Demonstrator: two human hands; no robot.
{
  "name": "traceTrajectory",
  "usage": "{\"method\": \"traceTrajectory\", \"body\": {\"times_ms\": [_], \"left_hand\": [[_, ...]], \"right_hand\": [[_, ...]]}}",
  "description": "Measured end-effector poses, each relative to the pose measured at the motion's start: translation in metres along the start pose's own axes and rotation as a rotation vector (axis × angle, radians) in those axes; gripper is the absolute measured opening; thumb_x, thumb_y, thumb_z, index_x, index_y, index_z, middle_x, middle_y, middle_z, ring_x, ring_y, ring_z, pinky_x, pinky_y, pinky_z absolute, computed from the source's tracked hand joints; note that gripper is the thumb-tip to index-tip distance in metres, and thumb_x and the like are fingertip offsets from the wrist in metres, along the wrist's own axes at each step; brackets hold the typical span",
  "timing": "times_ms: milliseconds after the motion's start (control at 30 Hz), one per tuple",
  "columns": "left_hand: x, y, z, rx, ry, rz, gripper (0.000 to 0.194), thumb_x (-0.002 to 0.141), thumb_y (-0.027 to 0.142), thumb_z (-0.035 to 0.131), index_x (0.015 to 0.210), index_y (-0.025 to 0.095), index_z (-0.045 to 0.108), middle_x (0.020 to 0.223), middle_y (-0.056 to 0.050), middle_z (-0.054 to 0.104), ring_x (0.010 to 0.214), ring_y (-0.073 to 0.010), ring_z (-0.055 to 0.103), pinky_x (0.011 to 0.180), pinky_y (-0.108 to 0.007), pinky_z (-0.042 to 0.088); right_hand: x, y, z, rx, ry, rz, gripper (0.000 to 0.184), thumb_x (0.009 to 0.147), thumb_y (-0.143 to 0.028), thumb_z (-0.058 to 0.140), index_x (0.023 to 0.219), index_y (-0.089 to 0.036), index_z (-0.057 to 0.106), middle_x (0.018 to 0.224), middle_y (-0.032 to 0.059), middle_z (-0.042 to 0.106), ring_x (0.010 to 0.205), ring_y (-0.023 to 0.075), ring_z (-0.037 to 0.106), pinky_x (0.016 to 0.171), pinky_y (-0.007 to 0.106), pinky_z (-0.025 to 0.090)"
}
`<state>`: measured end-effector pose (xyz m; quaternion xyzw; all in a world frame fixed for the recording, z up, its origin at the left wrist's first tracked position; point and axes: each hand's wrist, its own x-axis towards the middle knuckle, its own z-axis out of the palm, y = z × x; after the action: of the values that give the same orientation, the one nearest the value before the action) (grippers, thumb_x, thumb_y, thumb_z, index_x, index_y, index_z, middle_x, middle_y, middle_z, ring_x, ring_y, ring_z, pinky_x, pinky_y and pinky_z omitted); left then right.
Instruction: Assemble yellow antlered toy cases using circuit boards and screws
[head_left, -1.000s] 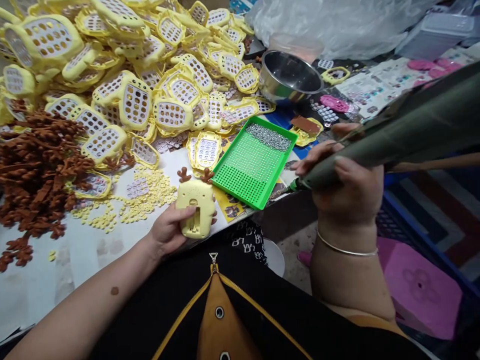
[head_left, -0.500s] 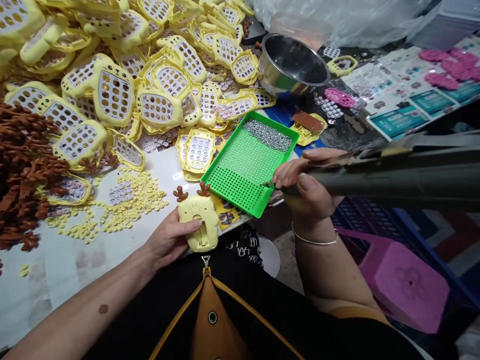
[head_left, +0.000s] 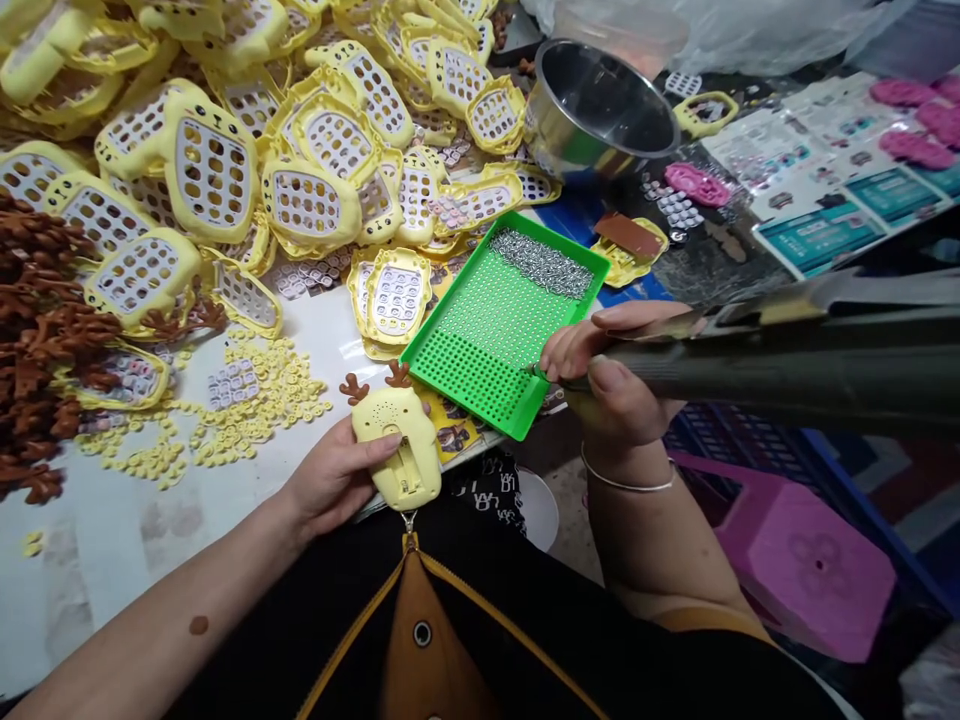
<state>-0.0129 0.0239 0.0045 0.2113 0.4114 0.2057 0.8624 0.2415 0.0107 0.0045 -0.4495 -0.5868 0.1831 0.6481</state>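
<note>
My left hand (head_left: 337,470) is closed round a yellow toy phone shell (head_left: 399,450) with brown antlers, its thumb pressed beside the open battery slot. The shell's back faces up, close to the table's front edge. In my right hand (head_left: 619,375) is a dark power screwdriver (head_left: 780,365), its thin tip pointing left over the near part of a green tray (head_left: 517,420). Holes cover the tray's floor, and a heap of small silver screws (head_left: 541,264) lies at its far end. Whether a screw sits on the tip is too small to tell.
Yellow shells (head_left: 214,170) are piled at the back left, beside brown antler pieces (head_left: 45,330). Small yellow buttons (head_left: 262,400) lie scattered on the table. Behind the tray stands a steel bowl (head_left: 600,110); a pink stool (head_left: 817,570) is on the floor at right.
The screwdriver has swung from a raised slant to nearly level, its tip moving left over the tray. My left hand keeps the toy phone shell, now tilted a little. The view has shifted.
</note>
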Motion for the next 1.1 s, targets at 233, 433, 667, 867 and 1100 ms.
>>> {"method": "traceTrajectory", "body": {"times_ms": [233,433,667,867,1100], "left_hand": [[-0.013,-0.005,0.007,0.034,0.118,-0.047,0.044,0.069,0.017,0.078,0.11,0.016,0.061,0.1,-0.01,0.074,0.085,-0.0252,0.071,0.074,-0.036,0.058],[-0.013,-0.01,0.011,0.041,0.09,0.015,0.044,0.067,0.016,0.078,0.108,0.015,0.062,0.097,-0.009,0.074,0.077,-0.0207,0.069,0.076,-0.035,0.054],[-0.011,-0.012,0.006,0.064,0.026,0.04,0.043,0.067,0.019,0.078,0.106,0.014,0.063,0.098,-0.008,0.071,0.083,-0.0194,0.065,0.076,-0.032,0.051],[-0.009,-0.013,0.001,0.047,-0.05,0.031,0.037,0.069,0.017,0.076,0.104,0.014,0.064,0.093,-0.007,0.071,0.082,-0.0187,0.065,0.074,-0.032,0.052],[-0.009,-0.012,-0.001,0.038,-0.052,0.026,0.039,0.068,0.017,0.077,0.105,0.015,0.063,0.095,-0.008,0.07,0.084,-0.0209,0.065,0.076,-0.035,0.053]], "right_hand": [[-0.003,-0.043,0.016,0.192,0.141,-0.026,0.017,0.084,-0.044,0.06,0.099,-0.035,0.061,0.054,-0.0057,0.042,0.041,0.015,0.042,0.044,0.035,0.042],[-0.018,-0.069,0.046,0.474,-0.125,0.028,0.026,0.085,-0.036,0.059,0.111,-0.031,0.061,0.056,-0.0036,0.053,0.047,0.0165,0.053,0.045,0.035,0.049],[-0.023,-0.065,0.063,0.441,-0.165,0.034,0.022,0.088,-0.041,0.055,0.11,-0.034,0.055,0.056,-0.0071,0.047,0.046,0.0145,0.051,0.048,0.034,0.05],[-0.02,-0.07,0.069,0.43,-0.074,0.044,0.019,0.088,-0.041,0.054,0.105,-0.032,0.054,0.055,-0.0064,0.044,0.042,0.0145,0.047,0.043,0.033,0.045],[-0.018,-0.069,0.073,0.474,-0.051,0.053,0.017,0.086,-0.037,0.059,0.101,-0.029,0.059,0.055,-0.0062,0.046,0.042,0.0132,0.048,0.043,0.032,0.045]]}}
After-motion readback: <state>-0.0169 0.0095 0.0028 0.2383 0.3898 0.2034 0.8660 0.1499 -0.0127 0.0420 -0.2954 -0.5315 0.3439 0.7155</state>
